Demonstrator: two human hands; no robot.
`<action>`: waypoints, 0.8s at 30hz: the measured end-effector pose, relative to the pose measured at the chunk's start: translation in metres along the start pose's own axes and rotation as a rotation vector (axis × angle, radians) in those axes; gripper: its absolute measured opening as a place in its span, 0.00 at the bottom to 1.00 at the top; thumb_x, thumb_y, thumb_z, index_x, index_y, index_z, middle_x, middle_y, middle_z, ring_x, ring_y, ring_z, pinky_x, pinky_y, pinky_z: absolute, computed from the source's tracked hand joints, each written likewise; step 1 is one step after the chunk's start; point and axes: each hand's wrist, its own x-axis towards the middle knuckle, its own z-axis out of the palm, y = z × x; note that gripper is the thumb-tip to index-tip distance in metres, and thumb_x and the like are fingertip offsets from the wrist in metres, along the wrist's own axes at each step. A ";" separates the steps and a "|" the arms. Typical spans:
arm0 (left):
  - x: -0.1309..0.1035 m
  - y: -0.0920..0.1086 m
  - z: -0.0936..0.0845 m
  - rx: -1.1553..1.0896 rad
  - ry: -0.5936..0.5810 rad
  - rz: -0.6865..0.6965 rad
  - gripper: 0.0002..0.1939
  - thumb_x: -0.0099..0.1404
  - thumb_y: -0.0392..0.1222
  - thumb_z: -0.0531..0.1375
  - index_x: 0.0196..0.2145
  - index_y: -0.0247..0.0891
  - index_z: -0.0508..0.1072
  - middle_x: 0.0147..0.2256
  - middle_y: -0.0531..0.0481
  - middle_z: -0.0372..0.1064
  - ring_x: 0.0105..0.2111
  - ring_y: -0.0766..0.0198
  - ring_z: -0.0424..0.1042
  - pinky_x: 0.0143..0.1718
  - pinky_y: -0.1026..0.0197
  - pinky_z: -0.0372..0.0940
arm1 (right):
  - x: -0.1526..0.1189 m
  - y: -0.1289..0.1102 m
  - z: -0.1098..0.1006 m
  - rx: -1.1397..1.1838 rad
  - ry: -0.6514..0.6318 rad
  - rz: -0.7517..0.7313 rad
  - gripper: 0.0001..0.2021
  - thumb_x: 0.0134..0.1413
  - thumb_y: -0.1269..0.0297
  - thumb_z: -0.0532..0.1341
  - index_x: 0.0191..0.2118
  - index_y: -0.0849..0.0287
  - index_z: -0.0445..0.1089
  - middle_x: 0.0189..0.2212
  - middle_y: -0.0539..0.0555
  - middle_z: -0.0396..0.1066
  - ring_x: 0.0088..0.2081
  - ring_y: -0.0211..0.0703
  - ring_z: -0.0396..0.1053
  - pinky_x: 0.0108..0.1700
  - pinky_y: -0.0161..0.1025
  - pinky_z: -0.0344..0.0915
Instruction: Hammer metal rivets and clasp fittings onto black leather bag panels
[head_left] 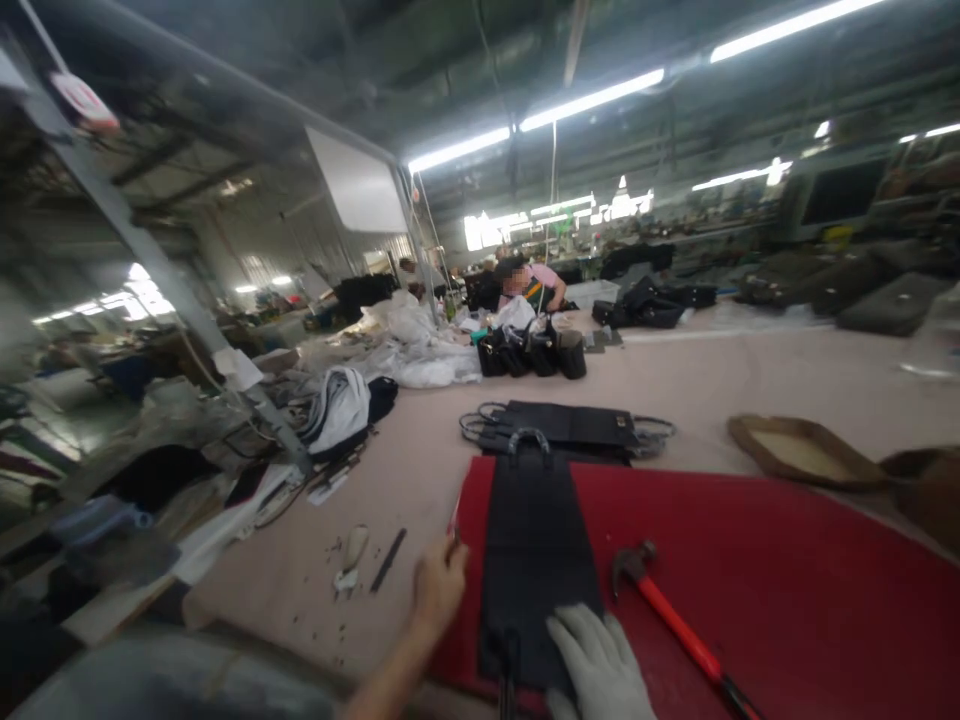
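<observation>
A long black bag panel [534, 540] with a dark looped handle [529, 440] lies flat on a red mat [705, 520]. My right hand [600, 655], in a pale grey glove, rests on its near right part with the fingers spread. At the panel's left side, my bare left hand [441, 580] is closed on a slim pen-like tool [455, 512] that points up; its exact kind is unclear. A claw hammer [679, 625] with a red handle lies on the mat, to the right of my gloved hand.
More black bag pieces [562, 425] with handles lie beyond the mat. A brown tray [802, 450] is at the right. A dark strip [388, 560] and small bits lie at left. Several black bags [532, 350] stand farther back, near a person [536, 285].
</observation>
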 end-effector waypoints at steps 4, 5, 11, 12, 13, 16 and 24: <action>0.037 -0.045 -0.021 0.223 -0.084 -0.122 0.12 0.68 0.43 0.57 0.28 0.36 0.72 0.29 0.42 0.75 0.29 0.58 0.73 0.30 0.61 0.59 | -0.014 -0.026 -0.016 0.023 -0.125 0.076 0.29 0.51 0.73 0.59 0.61 0.58 0.71 0.62 0.61 0.68 0.64 0.62 0.63 0.69 0.69 0.54; 0.041 -0.054 -0.023 0.263 -0.114 -0.139 0.12 0.67 0.44 0.58 0.28 0.36 0.73 0.28 0.41 0.75 0.28 0.58 0.73 0.29 0.61 0.58 | -0.011 -0.028 -0.017 0.034 -0.136 0.085 0.28 0.52 0.73 0.59 0.60 0.59 0.71 0.61 0.61 0.68 0.64 0.62 0.62 0.69 0.69 0.53; 0.043 -0.065 -0.024 0.440 -0.218 -0.154 0.14 0.68 0.45 0.58 0.36 0.31 0.78 0.37 0.32 0.78 0.38 0.47 0.77 0.38 0.55 0.63 | -0.005 -0.025 -0.016 0.056 -0.154 0.103 0.27 0.52 0.73 0.62 0.60 0.59 0.71 0.61 0.60 0.67 0.64 0.59 0.60 0.72 0.65 0.46; 0.040 -0.063 -0.025 0.453 -0.224 -0.145 0.14 0.69 0.45 0.57 0.38 0.31 0.78 0.39 0.31 0.78 0.41 0.46 0.77 0.40 0.54 0.64 | -0.005 -0.026 -0.017 0.056 -0.159 0.105 0.27 0.52 0.72 0.62 0.60 0.59 0.71 0.61 0.60 0.67 0.64 0.59 0.59 0.72 0.64 0.45; 0.037 -0.060 -0.025 0.463 -0.228 -0.136 0.15 0.70 0.44 0.56 0.40 0.31 0.78 0.42 0.30 0.78 0.43 0.45 0.77 0.42 0.53 0.65 | -0.006 -0.028 -0.018 0.050 -0.160 0.119 0.26 0.53 0.72 0.63 0.60 0.60 0.71 0.61 0.60 0.67 0.64 0.59 0.59 0.72 0.63 0.46; 0.020 -0.053 -0.028 0.460 -0.231 -0.118 0.16 0.72 0.44 0.52 0.45 0.34 0.77 0.47 0.33 0.77 0.47 0.46 0.76 0.45 0.52 0.66 | -0.013 -0.039 -0.022 -0.025 -0.140 0.246 0.26 0.54 0.68 0.64 0.60 0.64 0.71 0.60 0.64 0.67 0.63 0.62 0.60 0.69 0.61 0.54; -0.078 -0.036 -0.035 -0.157 -0.124 -0.145 0.11 0.67 0.48 0.57 0.36 0.44 0.79 0.40 0.43 0.78 0.43 0.49 0.77 0.45 0.52 0.70 | -0.065 -0.066 -0.033 -0.112 -0.180 0.526 0.30 0.63 0.71 0.53 0.70 0.55 0.60 0.57 0.64 0.70 0.45 0.56 0.78 0.41 0.46 0.76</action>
